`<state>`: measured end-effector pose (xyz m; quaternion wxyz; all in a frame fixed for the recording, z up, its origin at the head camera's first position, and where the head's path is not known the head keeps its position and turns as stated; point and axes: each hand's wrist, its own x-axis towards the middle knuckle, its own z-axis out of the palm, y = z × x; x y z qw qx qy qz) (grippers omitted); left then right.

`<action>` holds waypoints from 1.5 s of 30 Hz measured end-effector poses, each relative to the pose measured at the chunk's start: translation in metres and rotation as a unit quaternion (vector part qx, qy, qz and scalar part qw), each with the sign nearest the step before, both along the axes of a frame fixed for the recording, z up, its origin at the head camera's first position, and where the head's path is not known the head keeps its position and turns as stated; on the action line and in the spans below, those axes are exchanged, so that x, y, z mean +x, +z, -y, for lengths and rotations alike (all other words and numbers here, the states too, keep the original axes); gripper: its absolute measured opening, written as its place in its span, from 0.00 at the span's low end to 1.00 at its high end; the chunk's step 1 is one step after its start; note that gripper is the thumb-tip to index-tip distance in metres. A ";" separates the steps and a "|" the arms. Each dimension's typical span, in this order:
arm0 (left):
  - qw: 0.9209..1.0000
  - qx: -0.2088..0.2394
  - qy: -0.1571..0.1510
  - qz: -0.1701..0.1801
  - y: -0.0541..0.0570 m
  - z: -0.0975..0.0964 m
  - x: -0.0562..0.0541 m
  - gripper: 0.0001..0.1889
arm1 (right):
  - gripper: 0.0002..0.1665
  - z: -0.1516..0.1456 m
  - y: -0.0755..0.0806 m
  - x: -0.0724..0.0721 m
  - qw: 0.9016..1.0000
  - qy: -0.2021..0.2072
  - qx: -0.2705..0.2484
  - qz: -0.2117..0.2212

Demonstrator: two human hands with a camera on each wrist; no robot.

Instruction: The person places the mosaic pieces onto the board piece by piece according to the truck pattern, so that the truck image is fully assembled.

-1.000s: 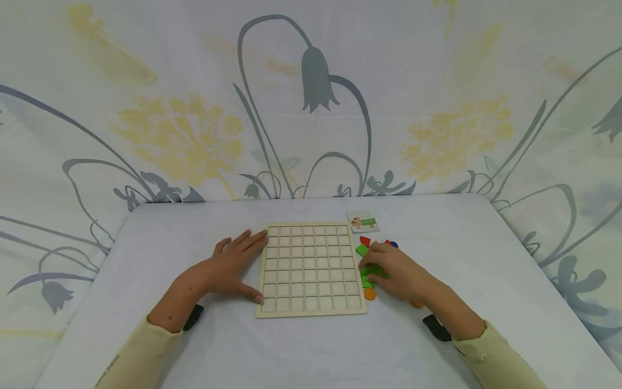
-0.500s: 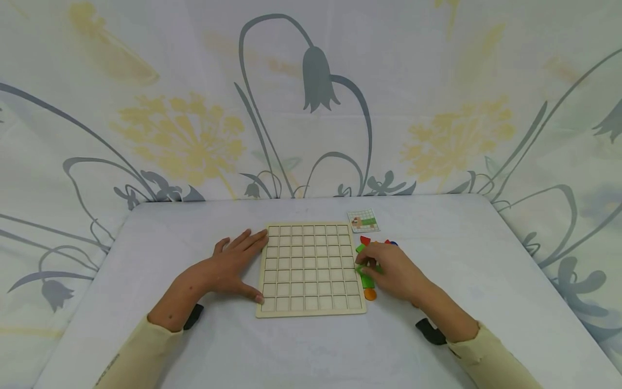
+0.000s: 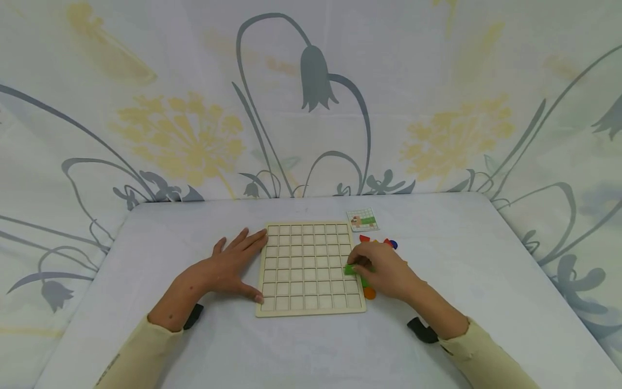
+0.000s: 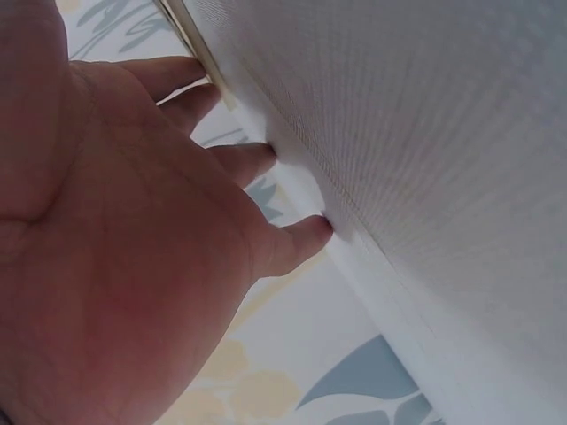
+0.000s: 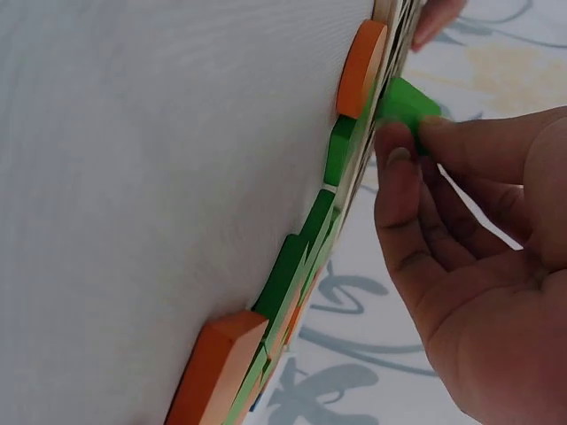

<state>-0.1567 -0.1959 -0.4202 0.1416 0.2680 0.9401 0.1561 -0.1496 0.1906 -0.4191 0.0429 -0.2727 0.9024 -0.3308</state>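
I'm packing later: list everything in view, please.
Table: one, white, under everything.
Floral cloth: one, mostly white, behind table.
Grid board: one, pale, on table.
Picture card: one, mostly white, near board's right corner.
Held piece: one, green, over board's right edge.
Green pieces: several, green, right of board.
Orange pieces: several, orange, right of board.
Red pieces: two visible, red, near card.
Blue piece: one, blue, beside a red piece.
Sleeves: two, pale yellow, head view's bottom.
Wrist items: two, black, near sleeves.
Left hand: one, bare, board's left edge.
Right hand: one, bare, pinching held piece.
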 end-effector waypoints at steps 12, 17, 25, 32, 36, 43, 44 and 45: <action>1.000 -0.004 0.000 -0.003 -0.001 0.000 0.000 0.70 | 0.09 0.000 -0.005 -0.001 0.999 0.014 0.043 -0.009; 1.000 -0.005 0.000 -0.005 -0.003 0.002 -0.001 0.71 | 0.09 0.000 -0.004 0.000 0.999 0.018 0.048 -0.014; 1.000 -0.004 -0.001 -0.003 0.001 0.001 0.000 0.70 | 0.08 -0.012 0.007 -0.004 0.997 0.032 0.071 -0.018; 1.000 -0.002 -0.002 -0.002 0.002 0.000 0.001 0.70 | 0.09 -0.026 0.015 -0.006 0.992 0.059 0.101 0.056; 1.000 -0.005 -0.001 0.000 0.000 0.000 0.001 0.71 | 0.09 -0.028 0.013 -0.008 0.991 0.067 0.101 0.062; 1.000 -0.006 -0.002 -0.002 -0.003 0.001 -0.001 0.71 | 0.09 -0.028 0.008 -0.009 0.991 0.068 0.106 0.052; 1.000 -0.007 -0.002 -0.002 -0.004 0.001 -0.001 0.71 | 0.09 -0.027 0.008 -0.008 0.990 0.069 0.108 0.050; 1.000 -0.007 -0.002 -0.001 -0.004 0.001 -0.001 0.71 | 0.09 -0.027 0.008 -0.008 0.990 0.069 0.111 0.046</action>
